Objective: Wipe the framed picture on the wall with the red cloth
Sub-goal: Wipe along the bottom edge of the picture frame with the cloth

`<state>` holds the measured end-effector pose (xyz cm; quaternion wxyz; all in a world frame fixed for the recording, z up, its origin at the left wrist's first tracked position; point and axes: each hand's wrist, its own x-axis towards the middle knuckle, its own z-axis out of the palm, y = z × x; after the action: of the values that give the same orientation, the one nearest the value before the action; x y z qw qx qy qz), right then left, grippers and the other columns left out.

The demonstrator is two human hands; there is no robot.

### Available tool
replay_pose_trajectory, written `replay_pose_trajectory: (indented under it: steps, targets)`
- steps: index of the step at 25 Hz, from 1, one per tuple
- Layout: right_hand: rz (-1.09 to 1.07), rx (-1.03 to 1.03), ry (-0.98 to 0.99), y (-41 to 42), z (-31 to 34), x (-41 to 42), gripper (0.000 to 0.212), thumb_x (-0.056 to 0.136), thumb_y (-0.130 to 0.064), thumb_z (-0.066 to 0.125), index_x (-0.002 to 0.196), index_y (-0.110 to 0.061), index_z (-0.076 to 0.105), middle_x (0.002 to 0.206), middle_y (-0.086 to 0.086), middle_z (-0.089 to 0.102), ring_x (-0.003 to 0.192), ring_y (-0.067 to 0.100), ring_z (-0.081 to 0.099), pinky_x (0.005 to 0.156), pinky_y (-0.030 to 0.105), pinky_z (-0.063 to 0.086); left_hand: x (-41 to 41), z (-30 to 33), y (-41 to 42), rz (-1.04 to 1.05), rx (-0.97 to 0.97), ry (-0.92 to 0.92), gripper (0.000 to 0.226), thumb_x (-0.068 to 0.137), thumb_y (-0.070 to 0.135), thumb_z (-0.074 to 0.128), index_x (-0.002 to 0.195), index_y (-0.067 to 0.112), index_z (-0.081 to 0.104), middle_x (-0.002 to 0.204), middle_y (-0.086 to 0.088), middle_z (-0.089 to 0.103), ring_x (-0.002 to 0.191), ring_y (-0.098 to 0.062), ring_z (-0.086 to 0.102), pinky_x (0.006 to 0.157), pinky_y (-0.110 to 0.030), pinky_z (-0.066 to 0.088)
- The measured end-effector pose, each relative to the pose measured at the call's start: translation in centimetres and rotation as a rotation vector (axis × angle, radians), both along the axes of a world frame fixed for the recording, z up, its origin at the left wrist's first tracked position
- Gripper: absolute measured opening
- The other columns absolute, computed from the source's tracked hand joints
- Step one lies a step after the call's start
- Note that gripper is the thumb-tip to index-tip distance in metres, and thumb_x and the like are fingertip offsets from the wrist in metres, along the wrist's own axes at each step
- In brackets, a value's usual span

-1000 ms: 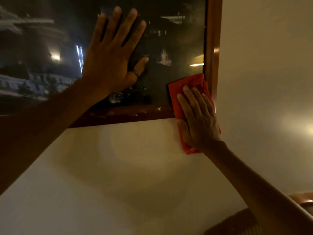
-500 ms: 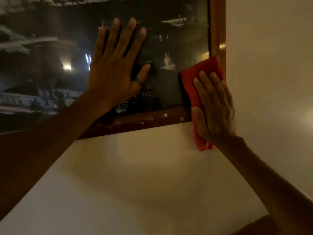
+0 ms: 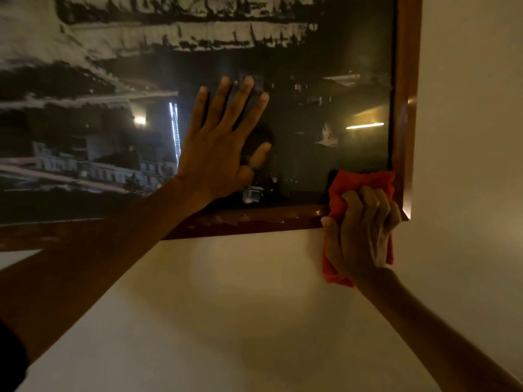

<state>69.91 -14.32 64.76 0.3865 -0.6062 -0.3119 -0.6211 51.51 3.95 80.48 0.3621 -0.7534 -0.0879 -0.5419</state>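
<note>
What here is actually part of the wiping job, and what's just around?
Part of the job: red cloth, framed picture, right hand gripping the cloth, left hand flat on the glass.
Just around: bare wall, thumb ring.

Red cloth (image 3: 343, 185); reddish-brown wooden frame (image 3: 403, 108); dark picture (image 3: 311, 52) streaked with white; cream wall (image 3: 254, 306).

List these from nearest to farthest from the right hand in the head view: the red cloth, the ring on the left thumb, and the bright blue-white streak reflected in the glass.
1. Red cloth, bunched under the right hand at the frame's lower right corner.
2. Ring, on the left thumb, mid-picture.
3. Blue-white streak, left of the left hand.
</note>
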Motion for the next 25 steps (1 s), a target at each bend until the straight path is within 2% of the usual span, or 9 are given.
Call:
replay_pose_trajectory:
  steps: [6,11,17,20,25]
  targets:
    - [-0.043,-0.084,-0.023,4.0,0.1,-4.8,0.055,0.101,-0.057,0.026,0.124,-0.011,0.043,0.134,0.013,0.037,0.126,0.036,0.037,0.110,0.049,0.021,-4.2,-0.8,3.3,0.035,-0.062,-0.058,0.075,0.107,0.064,0.022,0.169,0.023,0.013,0.176,-0.012,0.008,0.162,-0.040,0.004,0.131,-0.058,0.001]
    - [-0.069,-0.147,-0.085,8.1,-0.7,-9.2,0.064,0.096,-0.057,0.039,0.136,-0.008,0.040,0.144,0.018,0.034,0.135,0.041,0.033,0.121,0.049,0.012,-9.1,-1.4,7.8,0.084,-0.053,-0.056,0.075,0.107,0.065,0.018,0.169,0.023,0.012,0.177,-0.012,0.007,0.162,-0.040,0.003,0.131,-0.058,0.001]
    - [-0.072,-0.269,-0.124,12.7,-0.4,-14.8,0.072,0.103,-0.057,0.020,0.156,-0.008,0.027,0.163,0.019,0.024,0.153,0.039,0.018,0.127,0.051,0.004,-14.3,-0.7,13.1,0.130,-0.022,-0.105,0.074,0.108,0.065,0.021,0.168,0.022,0.017,0.175,-0.016,0.014,0.161,-0.042,0.011,0.130,-0.061,0.007]
    - [-0.073,-0.289,-0.125,15.4,-0.4,-18.1,0.075,0.103,-0.059,0.018,0.158,-0.009,0.024,0.166,0.018,0.021,0.155,0.038,0.015,0.127,0.051,0.003,-17.4,-0.7,16.2,0.154,0.008,-0.144,0.075,0.107,0.064,0.022,0.168,0.020,0.021,0.173,-0.019,0.021,0.159,-0.045,0.018,0.129,-0.063,0.012]
    - [-0.089,-0.317,-0.166,20.4,-0.4,-23.8,0.081,0.101,-0.064,0.021,0.160,-0.008,0.023,0.167,0.018,0.019,0.155,0.038,0.014,0.127,0.052,0.005,-22.3,-0.9,20.0,0.146,0.006,-0.130,0.076,0.105,0.062,0.027,0.166,0.018,0.025,0.172,-0.020,0.024,0.158,-0.047,0.020,0.128,-0.065,0.014]
